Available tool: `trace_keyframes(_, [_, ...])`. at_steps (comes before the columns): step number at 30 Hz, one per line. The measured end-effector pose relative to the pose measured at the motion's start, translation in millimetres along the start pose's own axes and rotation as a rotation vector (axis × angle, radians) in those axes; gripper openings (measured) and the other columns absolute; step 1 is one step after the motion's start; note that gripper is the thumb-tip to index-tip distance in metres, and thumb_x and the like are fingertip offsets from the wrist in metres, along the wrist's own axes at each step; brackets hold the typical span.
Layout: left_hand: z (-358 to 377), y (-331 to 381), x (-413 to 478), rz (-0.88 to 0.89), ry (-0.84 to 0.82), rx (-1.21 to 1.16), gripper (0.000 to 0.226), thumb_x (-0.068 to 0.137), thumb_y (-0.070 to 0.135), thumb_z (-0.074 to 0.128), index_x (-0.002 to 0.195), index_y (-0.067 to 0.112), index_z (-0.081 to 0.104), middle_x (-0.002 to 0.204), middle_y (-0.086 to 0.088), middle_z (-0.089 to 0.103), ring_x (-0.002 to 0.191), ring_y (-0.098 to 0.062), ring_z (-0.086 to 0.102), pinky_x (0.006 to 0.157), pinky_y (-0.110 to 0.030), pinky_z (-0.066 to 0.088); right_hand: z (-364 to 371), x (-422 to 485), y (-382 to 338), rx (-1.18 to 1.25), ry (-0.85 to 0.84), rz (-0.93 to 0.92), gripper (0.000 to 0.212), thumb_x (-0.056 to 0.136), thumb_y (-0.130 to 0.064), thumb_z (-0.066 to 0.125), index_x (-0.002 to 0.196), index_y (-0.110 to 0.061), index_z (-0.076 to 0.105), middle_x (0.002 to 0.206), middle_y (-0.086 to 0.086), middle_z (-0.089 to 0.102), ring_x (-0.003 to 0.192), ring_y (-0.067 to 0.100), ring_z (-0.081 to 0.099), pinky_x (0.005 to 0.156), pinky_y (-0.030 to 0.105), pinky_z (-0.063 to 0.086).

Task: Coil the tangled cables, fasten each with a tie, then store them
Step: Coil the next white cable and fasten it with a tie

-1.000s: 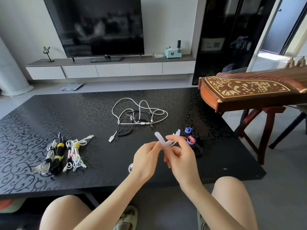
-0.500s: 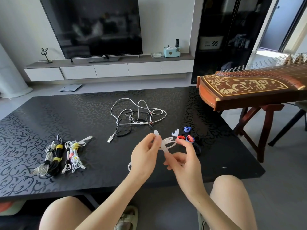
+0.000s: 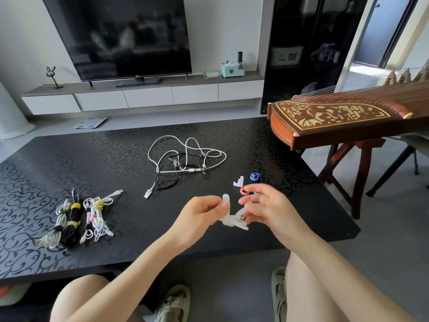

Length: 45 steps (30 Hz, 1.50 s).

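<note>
White tie (image 3: pixel 229 221), pinched by the left hand (image 3: pixel 199 217), slants toward four o'clock under the right hand (image 3: pixel 271 210); that hand's grip is too blurred to tell.

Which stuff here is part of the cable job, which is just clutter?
Job: tangled cables, tied bundles, white tie pinched by left hand, spare ties on table.
Lying about: TV, zither, tissue box, rabbit ornament, floor scale.

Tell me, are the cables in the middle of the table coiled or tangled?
Tangled: the cables sprawl in loose crossing loops with no tie, unlike the tied bundles on the left.
</note>
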<state>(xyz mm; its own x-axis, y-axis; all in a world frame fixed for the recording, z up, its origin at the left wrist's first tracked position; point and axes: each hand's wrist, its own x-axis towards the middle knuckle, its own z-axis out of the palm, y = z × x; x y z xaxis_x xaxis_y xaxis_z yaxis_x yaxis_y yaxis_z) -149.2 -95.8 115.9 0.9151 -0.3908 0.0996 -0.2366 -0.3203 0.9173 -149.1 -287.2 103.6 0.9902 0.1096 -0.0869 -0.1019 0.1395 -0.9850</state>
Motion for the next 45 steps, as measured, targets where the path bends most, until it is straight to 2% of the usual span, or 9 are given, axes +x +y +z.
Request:
trace_keyframes(3, [2,-1,-4,0.015,-0.075,0.04,0.048,0.094,0.046,0.047,0.057,0.016,0.039,0.058,0.007,0.026,0.055,-0.012,0.024,0.056,-0.023,0.022,3,4,-12,-0.172,0.047,-0.033,0.039,0.079,0.007,0.069,0.109,-0.011,0.052,0.088,0.013,0.067,0.066,0.025,0.07,0.061,0.029,0.057])
trace_keyframes(8, [2,-5,-5,-0.012,-0.135,0.112,0.043,0.087,0.046,0.047,0.061,0.013,0.044,0.061,0.001,0.03,0.059,-0.016,0.027,0.063,-0.035,0.024,7,6,-22,-0.352,-0.021,-0.088,0.02,0.074,-0.004,0.078,0.088,-0.005,0.064,0.065,0.006,0.071,0.061,0.019,0.069,0.058,0.026,0.056])
trace_keyframes(12, [2,-7,-6,-0.016,-0.145,0.137,0.037,0.087,0.046,0.046,0.055,0.027,0.048,0.059,0.005,0.032,0.058,-0.014,0.029,0.062,-0.033,0.026,9,1,-25,-0.28,-0.114,-0.09,0.003,0.079,-0.005,0.073,0.082,-0.006,0.072,0.069,0.01,0.073,0.063,0.018,0.07,0.058,0.022,0.055])
trace_keyframes(17, [1,-9,-4,-0.033,-0.137,0.088,0.041,0.086,0.044,0.048,0.058,0.014,0.045,0.058,0.002,0.028,0.058,-0.017,0.026,0.061,-0.035,0.022,10,-3,-26,-0.292,-0.159,-0.07,0.007,0.084,-0.008,0.068,0.088,-0.005,0.074,0.075,0.01,0.074,0.071,0.022,0.072,0.058,0.023,0.055])
trace_keyframes(20, [2,-8,-3,-0.043,-0.146,0.059,0.042,0.085,0.041,0.05,0.056,0.012,0.042,0.058,0.0,0.026,0.057,-0.019,0.023,0.058,-0.033,0.02,10,-4,-26,-0.321,-0.145,-0.083,0.007,0.083,-0.012,0.07,0.084,-0.013,0.077,0.074,0.001,0.074,0.068,0.013,0.069,0.056,0.021,0.054])
trace_keyframes(25, [1,-10,-2,-0.061,-0.163,-0.02,0.051,0.085,0.037,0.051,0.064,-0.009,0.04,0.061,-0.01,0.022,0.056,-0.018,0.019,0.054,-0.026,0.019,10,-5,-27,-0.407,-0.143,-0.15,0.012,0.08,-0.014,0.073,0.074,-0.023,0.077,0.067,-0.004,0.071,0.06,0.005,0.063,0.056,0.019,0.052])
trace_keyframes(35, [1,-11,0,-0.099,-0.202,-0.099,0.047,0.09,0.03,0.054,0.066,-0.009,0.049,0.062,-0.017,0.026,0.056,-0.021,0.02,0.053,-0.025,0.019,9,-7,-25,-0.502,-0.17,-0.192,0.004,0.08,-0.018,0.074,0.081,-0.017,0.077,0.075,-0.003,0.074,0.067,0.011,0.067,0.06,0.019,0.054])
trace_keyframes(39, [2,-10,-1,-0.131,-0.202,-0.115,0.045,0.09,0.028,0.055,0.069,-0.011,0.054,0.063,-0.016,0.03,0.057,-0.02,0.023,0.055,-0.025,0.022,9,-6,-26,-0.334,-0.212,-0.062,0.025,0.09,-0.021,0.06,0.083,-0.001,0.075,0.071,0.003,0.07,0.065,0.01,0.063,0.061,0.021,0.053])
trace_keyframes(45, [2,-3,-1,-0.098,-0.234,-0.132,0.041,0.096,0.021,0.053,0.057,0.027,0.066,0.054,0.006,0.031,0.052,-0.011,0.024,0.052,-0.02,0.021,11,0,-26,-0.169,-0.285,0.24,0.019,0.088,-0.011,0.063,0.094,0.006,0.069,0.072,0.004,0.066,0.063,0.009,0.059,0.06,0.02,0.051])
